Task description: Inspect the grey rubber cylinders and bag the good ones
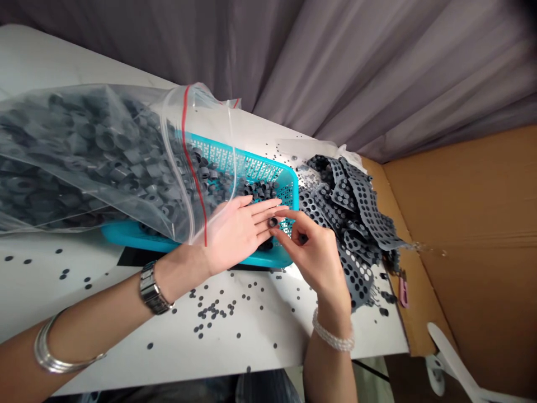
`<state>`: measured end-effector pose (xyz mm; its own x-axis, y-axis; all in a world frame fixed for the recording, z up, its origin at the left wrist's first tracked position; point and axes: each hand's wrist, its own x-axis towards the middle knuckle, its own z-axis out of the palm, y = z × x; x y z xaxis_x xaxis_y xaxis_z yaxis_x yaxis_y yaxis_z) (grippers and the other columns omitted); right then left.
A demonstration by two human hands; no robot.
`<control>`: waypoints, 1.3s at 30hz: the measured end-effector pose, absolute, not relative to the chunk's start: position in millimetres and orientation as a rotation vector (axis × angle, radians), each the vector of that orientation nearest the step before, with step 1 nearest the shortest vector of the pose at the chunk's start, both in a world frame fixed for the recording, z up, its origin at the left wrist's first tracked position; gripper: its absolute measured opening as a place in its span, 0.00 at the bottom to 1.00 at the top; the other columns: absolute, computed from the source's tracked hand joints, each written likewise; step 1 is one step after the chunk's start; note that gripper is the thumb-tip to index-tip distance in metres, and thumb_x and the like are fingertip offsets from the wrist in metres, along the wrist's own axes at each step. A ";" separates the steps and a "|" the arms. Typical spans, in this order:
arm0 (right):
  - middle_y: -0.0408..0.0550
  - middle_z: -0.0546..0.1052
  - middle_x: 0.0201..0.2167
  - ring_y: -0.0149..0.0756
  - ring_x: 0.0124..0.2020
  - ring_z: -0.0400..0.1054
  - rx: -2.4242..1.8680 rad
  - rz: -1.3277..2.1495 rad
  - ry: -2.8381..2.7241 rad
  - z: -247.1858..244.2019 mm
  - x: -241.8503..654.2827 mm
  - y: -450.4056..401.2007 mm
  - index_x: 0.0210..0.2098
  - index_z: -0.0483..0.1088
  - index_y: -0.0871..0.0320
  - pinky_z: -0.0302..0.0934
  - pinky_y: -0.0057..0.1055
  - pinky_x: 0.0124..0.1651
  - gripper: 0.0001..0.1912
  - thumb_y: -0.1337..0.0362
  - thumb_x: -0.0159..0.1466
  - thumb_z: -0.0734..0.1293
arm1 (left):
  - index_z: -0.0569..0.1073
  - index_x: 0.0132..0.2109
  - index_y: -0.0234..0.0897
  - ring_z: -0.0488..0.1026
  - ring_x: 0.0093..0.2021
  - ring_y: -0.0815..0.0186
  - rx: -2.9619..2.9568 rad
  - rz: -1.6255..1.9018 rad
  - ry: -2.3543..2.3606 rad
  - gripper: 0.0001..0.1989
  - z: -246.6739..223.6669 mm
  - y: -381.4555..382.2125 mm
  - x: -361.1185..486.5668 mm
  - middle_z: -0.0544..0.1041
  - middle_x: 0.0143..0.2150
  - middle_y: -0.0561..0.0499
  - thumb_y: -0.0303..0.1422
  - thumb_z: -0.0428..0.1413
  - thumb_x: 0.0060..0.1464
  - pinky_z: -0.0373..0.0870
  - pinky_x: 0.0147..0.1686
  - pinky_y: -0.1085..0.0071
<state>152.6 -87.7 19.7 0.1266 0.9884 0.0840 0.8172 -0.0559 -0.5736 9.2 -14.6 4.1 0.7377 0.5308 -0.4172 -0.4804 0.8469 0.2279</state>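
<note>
My left hand (232, 238) is palm up under the bag's mouth, fingers stretched out over the teal basket (293, 190). A small black rubber ring (273, 222) is at its fingers, with the thumb and index finger of my right hand (312, 243) pinched around it. Whether the ring also rests on the left fingers is hard to tell. The clear zip bag (100, 162), with a red stripe, is full of similar dark grey pieces and lies across the basket. More loose black pieces (260, 190) sit inside the basket.
Perforated dark rubber sheets (361, 207) are heaped right of the basket. Small black discs (213, 310) are scattered over the white table (126, 347). A pink-handled tool (403, 291) lies by the cardboard (474, 224) at the right. A grey curtain (335, 67) hangs behind.
</note>
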 end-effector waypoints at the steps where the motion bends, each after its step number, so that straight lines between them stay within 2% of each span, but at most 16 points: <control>1: 0.34 0.57 0.18 0.26 0.18 0.52 -1.913 0.442 -1.750 19.4 152.6 -88.4 0.47 0.71 0.54 0.50 0.26 0.26 0.13 0.63 0.63 0.65 | 0.63 0.61 0.20 0.66 0.60 0.58 0.108 0.555 0.485 0.26 3.8 -14.5 9.0 0.71 0.58 0.34 0.34 0.43 0.62 0.61 0.59 0.65; 4: 0.35 0.60 0.19 0.26 0.19 0.53 -1.877 0.391 -1.808 17.5 154.0 -89.7 0.49 0.70 0.53 0.51 0.25 0.26 0.14 0.63 0.64 0.65 | 0.64 0.61 0.20 0.68 0.58 0.57 0.109 0.550 0.474 0.26 2.8 -14.1 8.6 0.72 0.56 0.34 0.34 0.42 0.62 0.63 0.57 0.65; 7: 0.35 0.61 0.19 0.25 0.19 0.55 -1.861 0.377 -1.822 15.7 156.3 -88.9 0.46 0.72 0.54 0.51 0.25 0.27 0.11 0.63 0.64 0.65 | 0.62 0.62 0.19 0.70 0.57 0.58 0.099 0.524 0.474 0.26 2.6 -13.3 8.9 0.74 0.54 0.34 0.34 0.42 0.62 0.64 0.57 0.65; 14: 0.37 0.66 0.18 0.26 0.19 0.57 -1.862 0.429 -1.550 15.6 160.0 -85.3 0.41 0.74 0.57 0.52 0.24 0.25 0.10 0.59 0.65 0.64 | 0.58 0.64 0.20 0.67 0.60 0.55 0.120 0.376 0.504 0.27 6.6 -13.3 11.8 0.68 0.61 0.31 0.34 0.43 0.62 0.60 0.61 0.61; 19: 0.42 0.73 0.25 0.26 0.22 0.60 -1.817 0.466 -1.448 18.4 164.4 -88.2 0.43 0.73 0.57 0.53 0.24 0.24 0.13 0.58 0.67 0.61 | 0.60 0.62 0.17 0.68 0.60 0.53 0.096 0.366 0.486 0.27 8.0 -13.2 11.2 0.69 0.59 0.29 0.34 0.41 0.63 0.63 0.59 0.61; 21: 0.40 0.71 0.23 0.26 0.21 0.58 -1.809 0.463 -1.468 20.5 166.4 -90.2 0.44 0.73 0.57 0.52 0.24 0.24 0.12 0.59 0.67 0.62 | 0.60 0.62 0.16 0.69 0.58 0.53 0.072 0.370 0.483 0.27 8.1 -13.1 10.7 0.71 0.57 0.29 0.35 0.40 0.64 0.64 0.58 0.61; 26: 0.34 0.57 0.16 0.25 0.18 0.50 -1.776 0.467 -1.650 26.1 164.0 -94.9 0.43 0.75 0.55 0.49 0.24 0.24 0.09 0.62 0.63 0.67 | 0.60 0.62 0.14 0.75 0.49 0.57 0.028 0.418 0.513 0.27 6.2 -12.9 9.5 0.76 0.48 0.30 0.33 0.41 0.64 0.70 0.51 0.65; 31: 0.36 0.60 0.16 0.25 0.18 0.53 -1.756 0.524 -1.770 29.0 150.1 -94.0 0.40 0.77 0.55 0.50 0.25 0.24 0.08 0.62 0.64 0.66 | 0.59 0.62 0.12 0.74 0.35 0.64 0.040 0.438 0.443 0.26 0.3 -12.3 7.7 0.76 0.39 0.36 0.33 0.40 0.65 0.73 0.38 0.71; 35: 0.37 0.65 0.18 0.25 0.18 0.55 -1.843 0.391 -1.812 30.1 142.7 -91.5 0.40 0.77 0.54 0.50 0.24 0.24 0.08 0.61 0.63 0.67 | 0.60 0.61 0.14 0.71 0.32 0.66 0.025 0.465 0.423 0.26 -0.7 -13.0 6.4 0.76 0.38 0.37 0.33 0.41 0.65 0.71 0.34 0.73; 39: 0.36 0.64 0.17 0.25 0.17 0.56 -1.899 0.334 -1.827 28.7 138.2 -90.4 0.42 0.76 0.53 0.51 0.24 0.24 0.10 0.60 0.62 0.68 | 0.61 0.60 0.14 0.71 0.32 0.65 0.011 0.488 0.407 0.25 1.3 -14.6 6.3 0.75 0.34 0.40 0.31 0.42 0.64 0.69 0.32 0.71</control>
